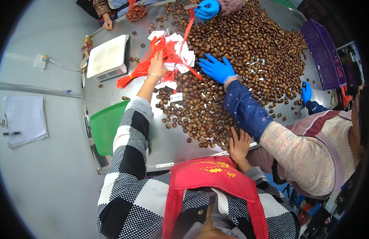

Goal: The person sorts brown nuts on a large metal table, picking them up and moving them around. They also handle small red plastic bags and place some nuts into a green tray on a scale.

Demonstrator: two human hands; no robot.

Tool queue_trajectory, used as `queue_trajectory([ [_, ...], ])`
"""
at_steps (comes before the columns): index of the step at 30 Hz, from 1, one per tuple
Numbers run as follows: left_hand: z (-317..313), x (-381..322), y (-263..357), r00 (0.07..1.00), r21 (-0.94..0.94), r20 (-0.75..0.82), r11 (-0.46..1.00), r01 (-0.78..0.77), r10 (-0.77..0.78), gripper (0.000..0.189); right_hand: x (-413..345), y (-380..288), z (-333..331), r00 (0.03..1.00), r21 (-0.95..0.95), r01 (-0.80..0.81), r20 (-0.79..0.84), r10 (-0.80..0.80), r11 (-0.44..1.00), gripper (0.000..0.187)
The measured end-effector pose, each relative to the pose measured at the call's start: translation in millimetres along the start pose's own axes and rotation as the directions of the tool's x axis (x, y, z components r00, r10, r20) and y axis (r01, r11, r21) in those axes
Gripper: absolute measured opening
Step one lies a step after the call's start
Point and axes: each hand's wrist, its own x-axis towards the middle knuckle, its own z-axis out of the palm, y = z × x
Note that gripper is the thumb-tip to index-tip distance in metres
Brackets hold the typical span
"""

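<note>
My left hand [157,66] reaches over a bundle of red mesh net bags [139,69] with white printed tags [182,68]. Its fingers lie on the bags, and whether they pinch one is hidden. My right hand [239,145] rests at the table's near edge, fingers apart, against the fringe of loose chestnuts [199,119]. It holds nothing that I can see. A loose white tag [176,97] lies on the chestnuts below the bundle.
A white scale [108,56] and a green plastic tray [109,127] stand at left on the metal table [165,149]. A co-worker's blue-gloved hand [217,69] spreads over the chestnuts. Another blue glove [207,9] holds a red net at the far side. A purple crate [324,56] stands right.
</note>
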Motion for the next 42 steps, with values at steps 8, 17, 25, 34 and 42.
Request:
queue_trajectory([
  [8, 7, 39, -58, 0.957, -0.717, 0.123, 0.644, 0.269, -0.262, 0.026, 7, -5, -4, 1.0, 0.035, 0.006, -0.022, -0.006, 0.999, 0.052],
  [17, -6, 37, -93, 0.934, -0.944, 0.289, 0.1, 0.314, -0.21, 0.02, 7, -4, -4, 1.0, 0.01, -0.014, 0.001, 0.014, 1.0, 0.05],
  [25, -13, 35, -79, 0.965, -0.712, 0.259, 0.664, 0.227, -0.052, 0.032, 7, -4, -6, 1.0, 0.009, -0.029, 0.009, 0.028, 1.0, 0.05],
  [34, -84, 20, -115, 0.974, -0.025, 0.217, 0.997, 0.072, -0.065, 0.029, 8, -3, -7, 1.0, 0.045, -0.005, -0.021, 0.006, 0.999, 0.051],
  [42, -47, -20, -161, 0.966, 0.416, 0.247, 0.908, -0.039, -0.072, 0.039, 8, -7, -9, 0.998, 0.05, 0.004, -0.055, -0.001, 0.999, 0.051],
])
